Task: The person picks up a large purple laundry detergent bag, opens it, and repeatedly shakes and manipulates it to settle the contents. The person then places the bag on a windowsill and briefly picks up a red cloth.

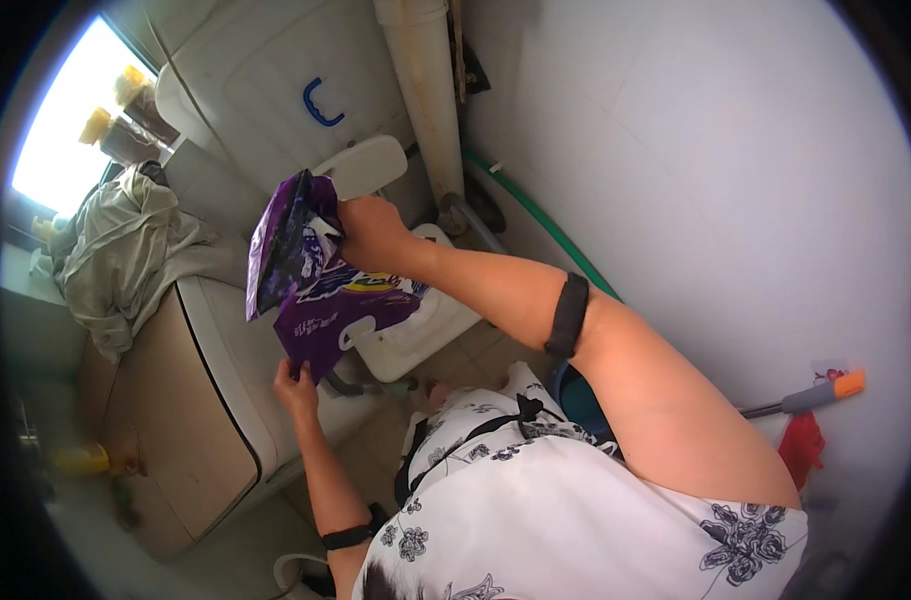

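Purple glossy plastic bag with cut-out handle [310, 305] was held up between both hands. Right hand [372, 232] gripped its upper part, fist closed; left hand [295, 387] pinched its lower corner. Lifting looked done; opening or emptying couldn't be told. White plastic seat [415, 345] stood below the right hand, tan-topped white appliance [175, 400] left of the left.

Left of the grip: crumpled grey cloth [125, 240]; beyond it, yellow-capped jars [127, 141]. Beyond the grip: blue handle [310, 100], stained white pipe [420, 90]. Right of the grip: green hose [550, 223]; farther right, orange-ended grey pole grip [810, 398], red item [801, 452].
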`<action>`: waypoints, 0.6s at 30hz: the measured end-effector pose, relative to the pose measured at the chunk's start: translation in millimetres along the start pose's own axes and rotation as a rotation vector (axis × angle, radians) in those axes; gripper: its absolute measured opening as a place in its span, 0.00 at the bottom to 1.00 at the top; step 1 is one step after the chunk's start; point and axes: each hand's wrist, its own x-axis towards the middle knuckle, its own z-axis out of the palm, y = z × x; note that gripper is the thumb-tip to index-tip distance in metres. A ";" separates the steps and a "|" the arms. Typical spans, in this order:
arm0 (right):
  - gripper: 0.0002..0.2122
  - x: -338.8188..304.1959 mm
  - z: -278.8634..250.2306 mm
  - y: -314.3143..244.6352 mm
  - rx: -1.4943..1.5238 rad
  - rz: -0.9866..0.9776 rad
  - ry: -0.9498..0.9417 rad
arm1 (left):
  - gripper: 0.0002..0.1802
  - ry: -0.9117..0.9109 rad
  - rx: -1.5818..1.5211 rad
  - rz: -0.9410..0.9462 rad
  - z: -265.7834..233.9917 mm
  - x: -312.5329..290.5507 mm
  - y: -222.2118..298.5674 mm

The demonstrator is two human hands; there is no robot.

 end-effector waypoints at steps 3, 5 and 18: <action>0.06 0.8 -1.0 -4.8 0.002 -0.038 -0.080 | 0.08 -0.037 0.106 -0.047 -3.4 -1.5 -1.6; 0.06 1.4 -3.1 -9.2 -0.001 -0.050 -0.032 | 0.08 -0.041 0.128 -0.016 -5.7 -0.1 -3.7; 0.09 -30.2 -6.1 35.5 0.037 0.128 0.203 | 0.09 0.072 0.077 0.067 -5.2 2.0 38.4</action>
